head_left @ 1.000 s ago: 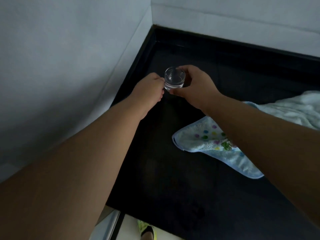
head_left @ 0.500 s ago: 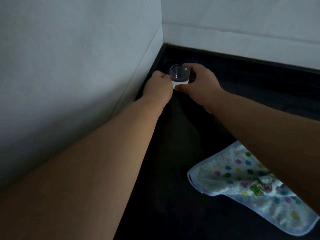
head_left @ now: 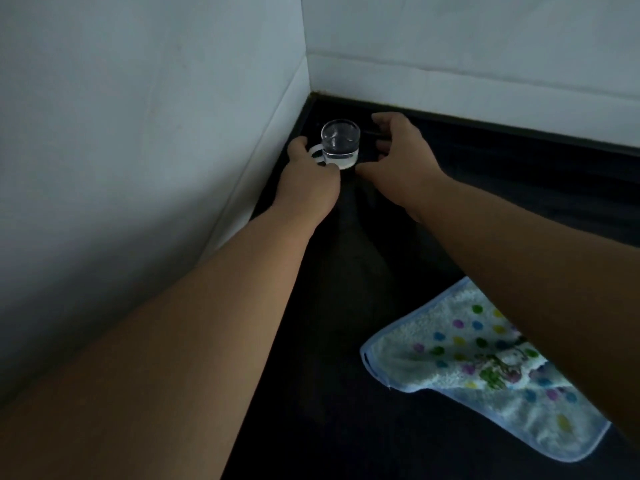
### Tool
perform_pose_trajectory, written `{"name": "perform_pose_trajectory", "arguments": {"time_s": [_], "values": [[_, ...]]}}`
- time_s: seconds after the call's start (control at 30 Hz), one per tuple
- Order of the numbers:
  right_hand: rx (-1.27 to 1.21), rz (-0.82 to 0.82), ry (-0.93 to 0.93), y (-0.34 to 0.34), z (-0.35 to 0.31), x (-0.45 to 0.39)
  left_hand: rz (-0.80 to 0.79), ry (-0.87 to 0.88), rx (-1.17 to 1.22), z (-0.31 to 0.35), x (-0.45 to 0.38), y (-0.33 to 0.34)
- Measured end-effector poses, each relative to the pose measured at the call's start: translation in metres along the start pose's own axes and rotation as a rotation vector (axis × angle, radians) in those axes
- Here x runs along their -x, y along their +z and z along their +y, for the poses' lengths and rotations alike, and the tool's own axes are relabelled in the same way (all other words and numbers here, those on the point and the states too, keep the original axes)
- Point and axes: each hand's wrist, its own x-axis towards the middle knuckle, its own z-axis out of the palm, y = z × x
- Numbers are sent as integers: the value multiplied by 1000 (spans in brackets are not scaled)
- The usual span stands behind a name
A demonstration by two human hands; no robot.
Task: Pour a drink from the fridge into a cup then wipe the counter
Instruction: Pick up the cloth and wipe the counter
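- Cup (head_left: 340, 143): clear glass, short round cylinder with a small loop handle on its left side, a little clear liquid in the bottom, upright on the worktop (head_left: 346, 375).
- Worktop: black, smooth, matte-dark, with a low raised black lip along the back edge behind the cup.
- Cup sits deep in the corner where the two white walls (head_left: 138, 133) meet; the left wall is just beside the cup's handle side, the back wall is near behind the cup.
- Walls: plain white, flat, with a faint seam line running low along each one.
- Towel (head_left: 485, 368): soft terry cloth, white with coloured dots and a cartoon print, pale blue hem, rounded corners, lying flat on the worktop well apart from the cup, toward the near right of it; the right forearm crosses over and hides part of it.
- Left hand (head_left: 310, 178): reaches in from the near left of the cup, back of hand up, grip closed on the cup's handle, fingers curled round the loop; fingertips are mostly hidden behind the handle.
- Right hand (head_left: 401, 157): just right of the cup, grip apart, fingers and thumb spread in a loose claw toward the glass wall, not touching it; a dark gap shows between fingers and cup.
- Both forearms are bare and stretched long toward the cup.
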Motion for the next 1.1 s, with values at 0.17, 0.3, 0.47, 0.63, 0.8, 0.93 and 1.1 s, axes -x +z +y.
{"name": "perform_pose_trajectory", "arguments": {"time_s": [0.17, 0.3, 0.47, 0.63, 0.8, 0.93, 1.1], "values": [[233, 22, 57, -43, 10, 56, 23, 120, -187, 0, 60, -4], [463, 122, 223, -66, 33, 133, -284, 267, -446, -13, 129, 20], [564, 199, 406, -89, 62, 227, -521, 380, -689, -23, 193, 39], [470, 108, 460, -86, 73, 278, -482, 345, -649, -29, 201, 38], [512, 38, 367, -82, 62, 293, -424, 323, -741, -37, 214, 24], [332, 18, 415, -87, 52, 301, -327, 306, -654, -45, 231, 12], [161, -9, 498, -100, 36, 311, -306, 118, -351, -24, 257, -7]]}}
